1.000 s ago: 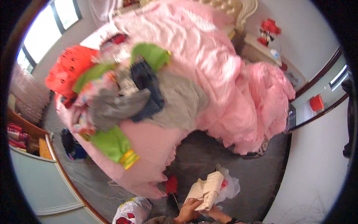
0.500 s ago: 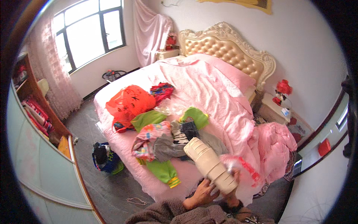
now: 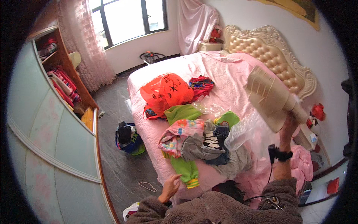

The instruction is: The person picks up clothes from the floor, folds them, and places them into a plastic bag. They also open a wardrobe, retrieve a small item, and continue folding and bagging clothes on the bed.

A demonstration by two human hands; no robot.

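Gripping a cream pillow [image 3: 269, 96] by its narrow end, the right hand [image 3: 291, 120] holds it high over the bed's [image 3: 238, 71] right side, near the padded headboard [image 3: 265, 47]. Half a second ago that same pillow sat low, close to the chest, and a second ago it was down at the floor by the bed's foot; it has been lifted clear and swung up over the bed. A clear plastic bag [image 3: 242, 128] trails below it, apparently slipped off. The left hand [image 3: 169, 186] is open and empty, fingers spread at the bed's near edge, just beside a green trouser leg [image 3: 186, 170]. A heap of clothes [image 3: 203, 140] covers the bed's near half, with an orange bag [image 3: 164, 89] behind it. Left of the bed a dark bag [image 3: 126, 136] and a hanger [image 3: 147, 186] lie on the floor.
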